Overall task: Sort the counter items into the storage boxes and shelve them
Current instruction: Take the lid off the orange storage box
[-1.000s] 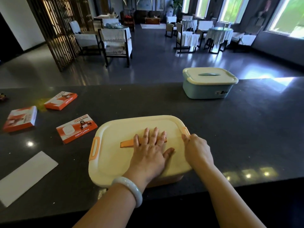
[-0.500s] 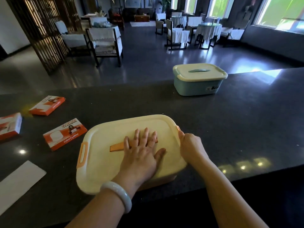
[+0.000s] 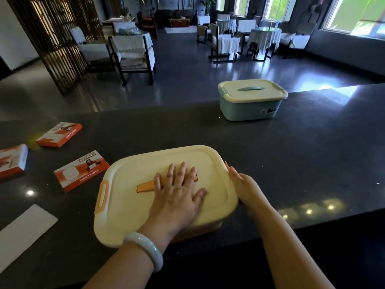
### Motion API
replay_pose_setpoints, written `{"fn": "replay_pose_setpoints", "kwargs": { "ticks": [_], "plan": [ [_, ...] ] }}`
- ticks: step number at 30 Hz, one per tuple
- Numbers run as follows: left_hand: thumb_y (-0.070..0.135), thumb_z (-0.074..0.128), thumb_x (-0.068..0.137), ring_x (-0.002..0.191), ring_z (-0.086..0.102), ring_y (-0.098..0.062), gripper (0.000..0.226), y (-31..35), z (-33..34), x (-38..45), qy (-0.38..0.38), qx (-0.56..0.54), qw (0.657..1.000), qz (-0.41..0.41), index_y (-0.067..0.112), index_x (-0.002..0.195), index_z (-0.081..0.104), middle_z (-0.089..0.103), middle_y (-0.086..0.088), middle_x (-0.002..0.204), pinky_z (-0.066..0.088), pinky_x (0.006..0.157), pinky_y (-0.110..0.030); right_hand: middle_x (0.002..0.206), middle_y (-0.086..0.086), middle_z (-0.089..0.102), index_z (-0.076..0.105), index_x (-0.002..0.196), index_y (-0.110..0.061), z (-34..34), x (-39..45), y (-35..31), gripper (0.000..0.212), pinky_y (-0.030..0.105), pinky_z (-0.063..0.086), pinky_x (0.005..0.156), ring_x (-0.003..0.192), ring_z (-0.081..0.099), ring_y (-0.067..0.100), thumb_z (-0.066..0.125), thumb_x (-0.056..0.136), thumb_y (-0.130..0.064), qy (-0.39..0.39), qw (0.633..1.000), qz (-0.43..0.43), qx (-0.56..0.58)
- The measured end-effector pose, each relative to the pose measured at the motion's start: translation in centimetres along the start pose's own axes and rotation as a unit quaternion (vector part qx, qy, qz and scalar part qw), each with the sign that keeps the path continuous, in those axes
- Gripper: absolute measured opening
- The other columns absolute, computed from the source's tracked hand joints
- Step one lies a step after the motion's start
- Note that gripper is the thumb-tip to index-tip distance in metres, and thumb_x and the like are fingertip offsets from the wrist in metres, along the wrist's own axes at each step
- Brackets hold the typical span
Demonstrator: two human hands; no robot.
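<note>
Yellow storage box (image 3: 133, 205) pressed shut at near edge of dark desk (image 3: 291, 163).

Left hand (image 3: 177, 197) laid flat on the lid, fingers (image 3: 183, 172) spread straight over the orange handle (image 3: 145, 187). Right hand (image 3: 243, 184) is set against the right-side latch; finger curl cannot be told. Three orange cartons (image 3: 81, 171) lie left; blue box (image 3: 252, 100) stands closed farther back.

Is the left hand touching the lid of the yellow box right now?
Touching. The head view shows the left hand lying flat on the yellow box's lid, fingers spread across the orange handle, with no gap visible.
</note>
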State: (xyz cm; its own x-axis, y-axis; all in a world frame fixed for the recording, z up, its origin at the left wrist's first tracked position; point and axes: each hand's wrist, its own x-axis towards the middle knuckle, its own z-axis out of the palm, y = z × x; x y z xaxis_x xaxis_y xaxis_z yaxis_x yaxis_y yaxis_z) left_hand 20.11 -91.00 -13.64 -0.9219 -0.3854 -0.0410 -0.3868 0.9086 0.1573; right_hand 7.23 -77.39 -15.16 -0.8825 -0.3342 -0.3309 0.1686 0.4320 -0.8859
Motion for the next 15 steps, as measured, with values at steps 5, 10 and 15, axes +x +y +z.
{"fn": "replay_pose_setpoints", "kwargs": {
  "ticks": [5, 10, 15],
  "plan": [
    [0.061, 0.015, 0.096, 0.148, -0.011, -0.020, 0.065, -0.4, -0.5, -0.1, 0.017, -0.034, 0.999, 0.017, 0.033, 0.154, 0.006, -0.007, 0.007, 0.162, -0.004, 0.117, -0.053, 0.116, 0.006, 0.051, 0.052, 0.122, -0.017, 0.3, -1.8, -1.9, 0.047, 0.040, 0.036, 0.095, 0.113, 0.044, 0.029, 0.032, 0.098, -0.053, 0.086, 0.942, -0.113, -0.303],
    [0.055, 0.031, 0.099, 0.147, -0.015, -0.017, 0.065, -3.3, -2.2, -2.1, 0.066, -0.069, 0.995, -0.013, 0.030, 0.153, 0.007, -0.007, 0.006, 0.162, -0.008, 0.118, -0.046, 0.143, 0.003, 0.038, 0.037, 0.140, -0.017, 3.8, -4.9, -5.1, 0.056, 0.038, 0.029, 0.108, 0.130, 0.033, 0.024, 0.034, 0.097, -0.052, 0.067, 0.888, -0.252, -0.377],
    [0.047, 0.040, 0.098, 0.149, -0.003, -0.020, 0.067, -8.8, -3.5, -5.5, 0.114, -0.132, 0.971, -0.163, 0.027, 0.153, 0.008, 0.002, 0.001, 0.161, 0.003, 0.120, -0.046, 0.159, -0.004, 0.017, 0.024, 0.149, -0.025, 10.3, -6.8, -6.8, 0.060, 0.040, 0.015, 0.119, 0.147, 0.010, 0.018, 0.037, 0.097, -0.052, -0.091, 0.855, -0.332, -0.387]
  ]
}}
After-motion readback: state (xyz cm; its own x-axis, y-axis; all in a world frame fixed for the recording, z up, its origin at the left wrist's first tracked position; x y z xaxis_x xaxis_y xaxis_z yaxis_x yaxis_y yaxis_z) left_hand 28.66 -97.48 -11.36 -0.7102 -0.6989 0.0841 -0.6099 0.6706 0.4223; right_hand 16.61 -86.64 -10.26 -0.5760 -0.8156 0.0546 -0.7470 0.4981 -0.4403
